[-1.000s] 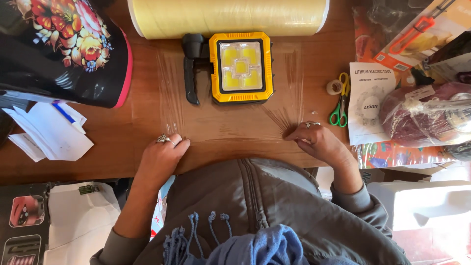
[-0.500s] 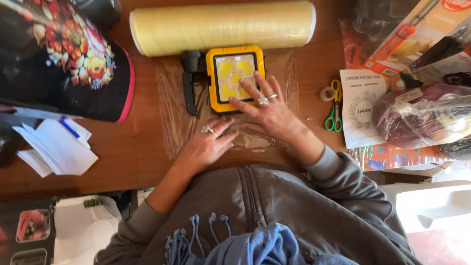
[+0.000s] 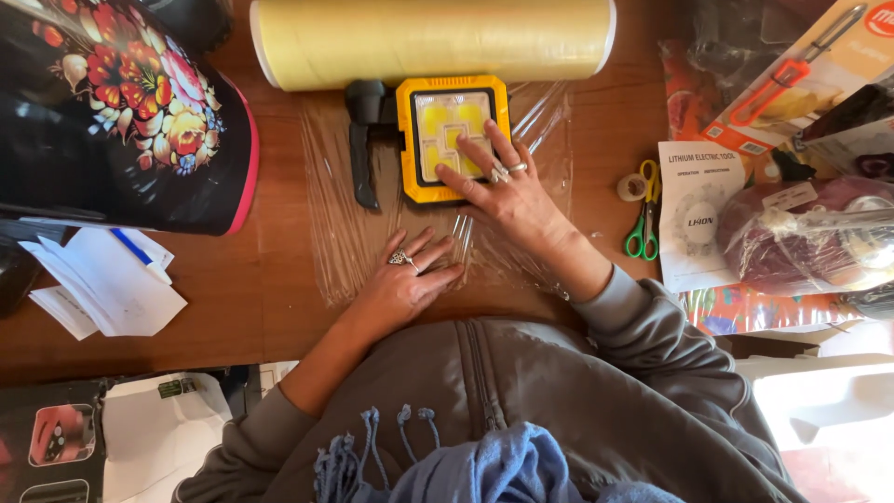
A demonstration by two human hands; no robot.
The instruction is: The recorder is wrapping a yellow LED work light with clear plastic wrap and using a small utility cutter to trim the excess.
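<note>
Yellow work light point(image 3: 453, 138) on clear film point(image 3: 346, 233), right hand point(image 3: 503, 191) flat atop it, left hand point(image 3: 402, 284) spread on film beside, film roll point(image 3: 430, 39) behind.

Glossy, crinkled clear plastic film point(image 3: 354, 242) covers the matt wooden table point(image 3: 270, 279); the film's roll point(image 3: 428, 39) looks smooth.

A brown wooden table point(image 3: 270, 279) seen from straight above, in warm light.

Its surface is smooth and reddish brown, with the near edge running across the lower part of the view. Past the table's right near corner stands pale furniture point(image 3: 819, 401), brightly lit and washed out. Walls, floor and windows are hidden.
</note>
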